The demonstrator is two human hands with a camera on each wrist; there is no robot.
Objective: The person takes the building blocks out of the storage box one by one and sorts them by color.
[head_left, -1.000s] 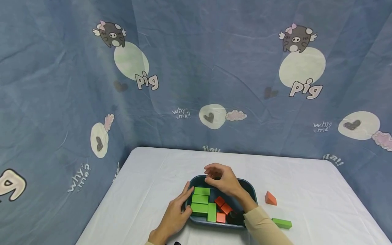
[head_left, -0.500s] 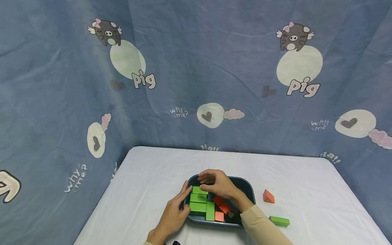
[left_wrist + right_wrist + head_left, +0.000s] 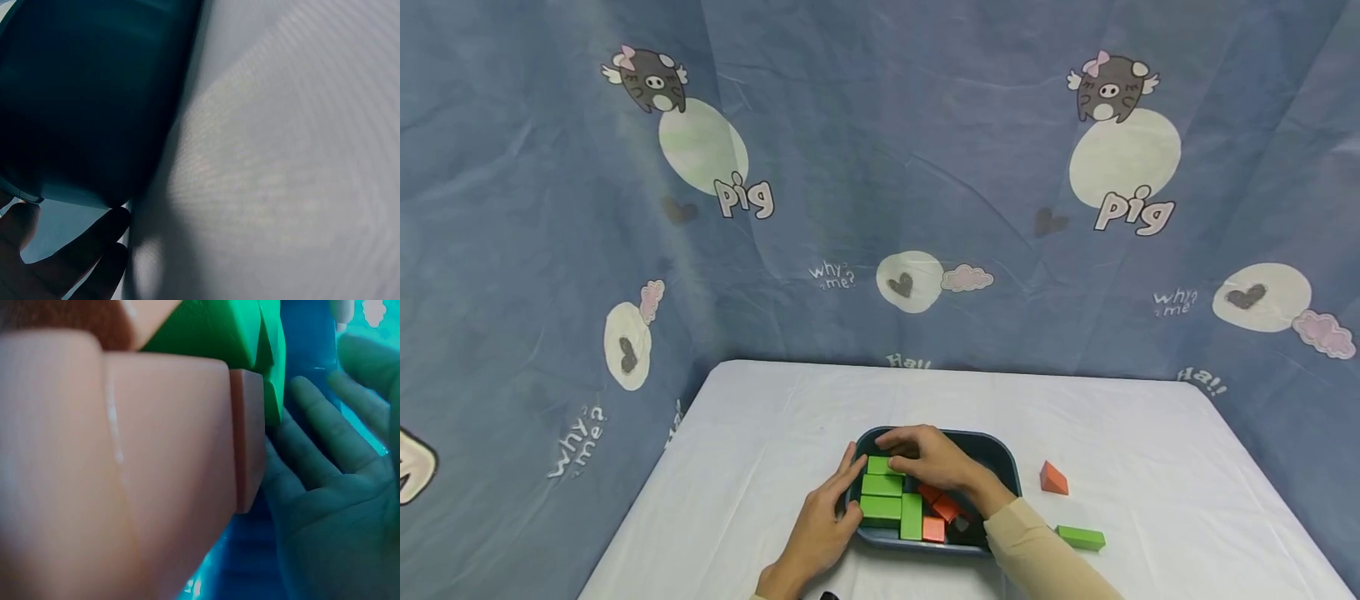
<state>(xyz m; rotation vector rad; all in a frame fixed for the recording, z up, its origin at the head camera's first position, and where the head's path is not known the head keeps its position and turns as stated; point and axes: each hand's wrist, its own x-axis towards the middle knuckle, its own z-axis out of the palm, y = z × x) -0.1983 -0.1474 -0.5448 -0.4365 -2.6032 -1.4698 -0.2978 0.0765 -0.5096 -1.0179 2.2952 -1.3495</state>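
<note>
A dark blue tray (image 3: 1011, 467) holds green blocks (image 3: 881, 507) along its left side and orange-red blocks (image 3: 933, 529) beside them. My left hand (image 3: 820, 523) rests against the tray's left end with straight fingers; in the left wrist view its fingertips touch the tray wall (image 3: 94, 106). Over the tray's far left part is my right hand (image 3: 934, 457), its thumb at the farthest green block (image 3: 880, 465) and its fingers beyond it. In the right wrist view its fingers (image 3: 319, 419) extend straight beside a green block (image 3: 219, 334). My right forearm partly hides the tray's near right corner.
On the white table (image 3: 775, 433), right of the tray, lie an orange-red triangular block (image 3: 1054, 478) and a long green block (image 3: 1080, 537). A blue patterned curtain (image 3: 820, 167) hangs behind the table. Something dark (image 3: 964, 529) sits inside the tray near my right wrist.
My right hand has moved left and lower, from above the tray's far middle to the farthest green block. My left hand stays at the tray's left end. The head view has shifted slightly.
</note>
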